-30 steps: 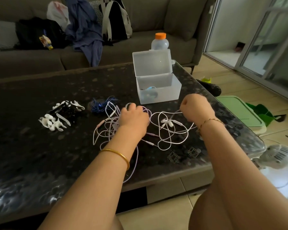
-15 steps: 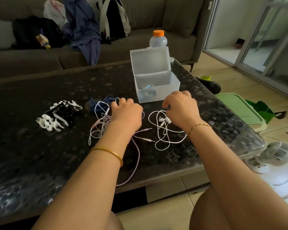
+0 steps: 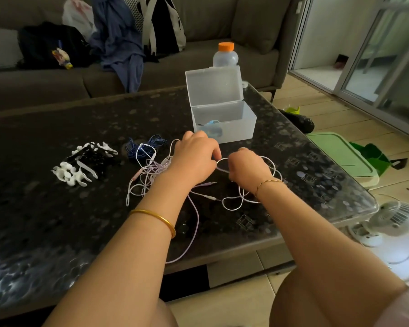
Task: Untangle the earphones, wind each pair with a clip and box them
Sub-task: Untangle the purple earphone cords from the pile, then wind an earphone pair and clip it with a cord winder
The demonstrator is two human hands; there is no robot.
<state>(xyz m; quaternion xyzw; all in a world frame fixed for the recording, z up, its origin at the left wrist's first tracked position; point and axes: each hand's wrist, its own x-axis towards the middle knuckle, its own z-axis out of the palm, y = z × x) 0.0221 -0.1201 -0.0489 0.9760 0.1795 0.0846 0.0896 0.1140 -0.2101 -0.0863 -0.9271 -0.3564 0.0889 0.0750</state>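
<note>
A tangle of white and lilac earphone cables [image 3: 149, 175] lies on the dark table [image 3: 45, 220], with a blue pair [image 3: 142, 147] just behind it. My left hand [image 3: 194, 159] and my right hand [image 3: 248, 171] sit close together over the tangle, each pinching the same white cable loop [image 3: 222, 161] between them. One lilac cable trails over the table's near edge. Black and white winding clips [image 3: 80, 164] lie in a heap to the left. The clear box [image 3: 224, 119] stands open behind my hands, with a light-blue wound pair [image 3: 211, 128] inside.
A bottle with an orange cap [image 3: 225, 55] stands behind the box. A sofa with bags and clothes [image 3: 118, 36] runs along the back. Right of the table are a green lidded tub [image 3: 340, 154], a white fan [image 3: 397, 223] and a black shoe [image 3: 298, 121].
My right hand has moved left to meet my left hand. Both now pinch one white loop, and the white cable has been drawn in under my right wrist.
</note>
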